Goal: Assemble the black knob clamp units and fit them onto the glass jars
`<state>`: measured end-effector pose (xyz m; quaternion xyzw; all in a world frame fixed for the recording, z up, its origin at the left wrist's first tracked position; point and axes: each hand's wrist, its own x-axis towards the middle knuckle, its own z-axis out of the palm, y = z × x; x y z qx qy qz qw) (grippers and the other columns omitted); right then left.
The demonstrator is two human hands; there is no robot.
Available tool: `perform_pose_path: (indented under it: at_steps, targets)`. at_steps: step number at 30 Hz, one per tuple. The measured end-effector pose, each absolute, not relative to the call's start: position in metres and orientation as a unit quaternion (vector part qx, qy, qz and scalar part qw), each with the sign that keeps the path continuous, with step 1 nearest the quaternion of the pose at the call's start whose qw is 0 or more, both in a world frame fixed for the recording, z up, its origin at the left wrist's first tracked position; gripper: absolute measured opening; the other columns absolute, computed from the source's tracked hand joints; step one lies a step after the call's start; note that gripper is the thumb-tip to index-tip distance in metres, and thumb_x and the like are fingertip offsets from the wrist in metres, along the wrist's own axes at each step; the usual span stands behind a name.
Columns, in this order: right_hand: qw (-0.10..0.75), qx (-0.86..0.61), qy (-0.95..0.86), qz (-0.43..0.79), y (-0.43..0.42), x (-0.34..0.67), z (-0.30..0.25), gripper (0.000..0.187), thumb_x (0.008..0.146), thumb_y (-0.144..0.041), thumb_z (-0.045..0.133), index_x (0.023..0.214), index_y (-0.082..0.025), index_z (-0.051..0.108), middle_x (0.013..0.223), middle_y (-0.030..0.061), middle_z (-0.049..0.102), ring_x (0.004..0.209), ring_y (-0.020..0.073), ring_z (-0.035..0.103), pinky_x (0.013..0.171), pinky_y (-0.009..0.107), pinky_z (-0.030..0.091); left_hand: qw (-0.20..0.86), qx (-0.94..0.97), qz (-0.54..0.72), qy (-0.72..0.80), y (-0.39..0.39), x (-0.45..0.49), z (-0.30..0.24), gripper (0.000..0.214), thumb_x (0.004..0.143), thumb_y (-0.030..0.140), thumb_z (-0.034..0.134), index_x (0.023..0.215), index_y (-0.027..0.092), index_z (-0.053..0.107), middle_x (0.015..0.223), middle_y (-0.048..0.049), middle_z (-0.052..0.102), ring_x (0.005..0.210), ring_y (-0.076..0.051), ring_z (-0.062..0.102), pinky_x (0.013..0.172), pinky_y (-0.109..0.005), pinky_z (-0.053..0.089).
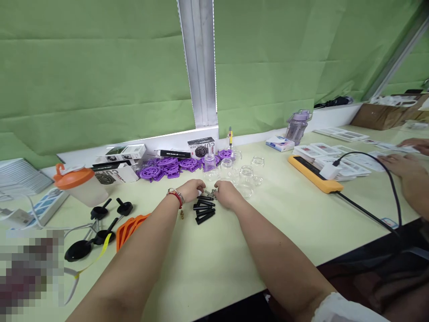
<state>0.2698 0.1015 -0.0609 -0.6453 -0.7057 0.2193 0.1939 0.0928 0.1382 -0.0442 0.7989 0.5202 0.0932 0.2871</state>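
Observation:
My left hand (193,190), with a bracelet at the wrist, is closed near the middle of the table. A small white bit shows at its fingertips, too small to name. Facing it, my right hand (226,194) has its fingers curled together at the edge of a small pile of metal springs (210,194); whatever it pinches is hidden. Several black tubes (203,207) lie in a loose heap just in front of the springs. Some tiny brass-coloured pieces (182,214) lie beside my left wrist.
Clear glass jars (246,179) and purple plastic wheel-like parts (167,167) stand behind my hands. Left are a shaker bottle (82,185), black scoop-shaped parts (100,212) and orange pieces (129,228). Right lies an orange power strip (313,174); another person's hands (397,165) work beyond it.

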Motion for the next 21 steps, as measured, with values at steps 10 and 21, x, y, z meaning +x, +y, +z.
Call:
perform_pose_path:
  at_steps: [10,21]
  targets:
    - [0.192,-0.644,-0.708,0.22,0.103,0.269,-0.063,0.031,0.082,-0.025,0.058,0.112,-0.018,0.061,0.104,0.0105,0.065,0.085,0.0185,0.062,0.065,0.024,0.041,0.262,0.8,0.102,0.531,0.137,0.091,-0.047,0.048,0.061,-0.002,0.043,0.102,0.014,0.063,0.102,-0.0071,0.069,0.096,-0.017,0.064,0.083,-0.023,0.049]
    - [0.23,-0.634,-0.715,0.187,0.1,0.27,-0.056,0.031,0.084,-0.024,0.055,0.114,-0.017,0.062,0.106,0.01,0.065,0.088,0.0187,0.061,0.067,0.025,0.041,0.256,0.797,0.147,0.527,0.113,0.076,-0.022,0.045,0.07,0.008,0.047,0.112,0.017,0.059,0.112,-0.0092,0.066,0.103,-0.02,0.061,0.09,-0.031,0.049]
